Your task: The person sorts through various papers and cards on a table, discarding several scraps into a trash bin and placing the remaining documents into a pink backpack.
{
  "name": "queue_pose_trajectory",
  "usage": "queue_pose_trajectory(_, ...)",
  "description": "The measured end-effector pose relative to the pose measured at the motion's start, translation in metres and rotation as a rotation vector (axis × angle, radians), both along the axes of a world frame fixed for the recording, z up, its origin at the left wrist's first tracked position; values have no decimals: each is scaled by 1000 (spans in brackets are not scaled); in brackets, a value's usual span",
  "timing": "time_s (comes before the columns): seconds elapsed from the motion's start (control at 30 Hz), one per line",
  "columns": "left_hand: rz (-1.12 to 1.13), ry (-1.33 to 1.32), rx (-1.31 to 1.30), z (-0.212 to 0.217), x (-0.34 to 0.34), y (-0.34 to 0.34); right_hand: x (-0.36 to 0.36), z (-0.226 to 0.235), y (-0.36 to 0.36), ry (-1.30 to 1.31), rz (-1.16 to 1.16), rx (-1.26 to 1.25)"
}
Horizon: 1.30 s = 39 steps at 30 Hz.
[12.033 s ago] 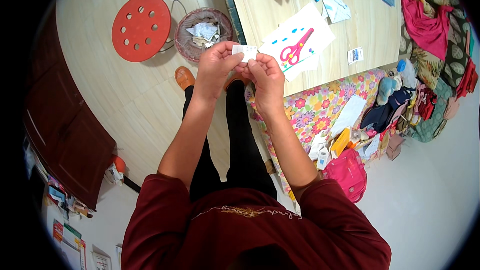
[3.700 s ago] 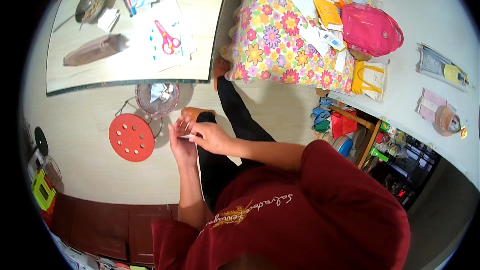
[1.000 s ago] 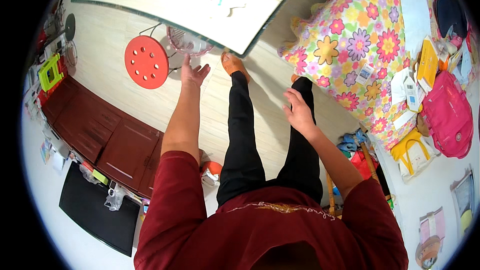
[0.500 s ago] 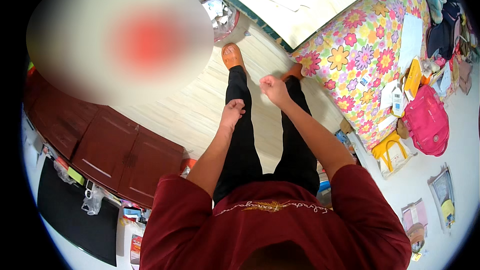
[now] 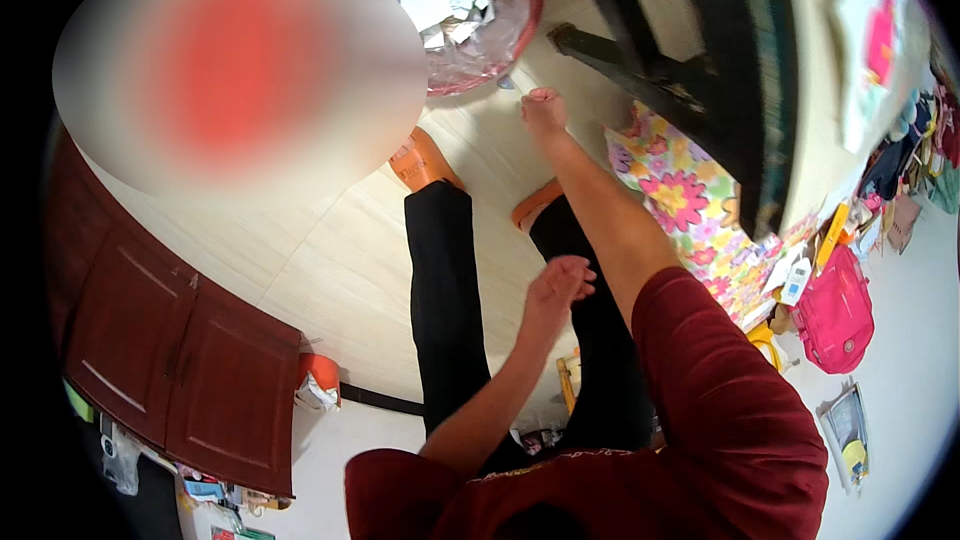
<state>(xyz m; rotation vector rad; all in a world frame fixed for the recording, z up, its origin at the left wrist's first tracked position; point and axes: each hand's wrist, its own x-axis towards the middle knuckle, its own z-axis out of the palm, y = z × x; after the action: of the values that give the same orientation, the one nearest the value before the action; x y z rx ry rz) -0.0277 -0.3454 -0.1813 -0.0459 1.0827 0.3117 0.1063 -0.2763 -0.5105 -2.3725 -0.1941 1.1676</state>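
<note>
My right hand [image 5: 543, 110] is stretched forward, its fingers curled into a fist. Whatever it might hold is hidden inside. Just beyond it on the floor stands a red-rimmed waste basket [image 5: 520, 50] with a clear plastic liner and crumpled white paper in it; a gap separates the hand from its rim. My left hand [image 5: 562, 283] is held nearer my body, over my right leg, with its fingers loosely curled in. It is slightly blurred, and nothing shows in it.
A table's dark legs [image 5: 690, 80] stand at the right beside a flowered cloth [image 5: 675, 195]. A pink backpack [image 5: 835, 310] lies further right. Red-brown cabinets [image 5: 230, 380] line the left, next to an orange container [image 5: 320, 372]. A large blurred oval covers the upper left.
I have stepped forward and turned, so the waste basket appears larger and closer. My right hand has reached out toward it. My left hand has swung in toward my right leg.
</note>
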Motion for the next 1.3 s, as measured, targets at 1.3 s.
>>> queue_pose_trajectory(1.3,246,32,-90,-40,-11,43,-48,196,130,-224,611,571)
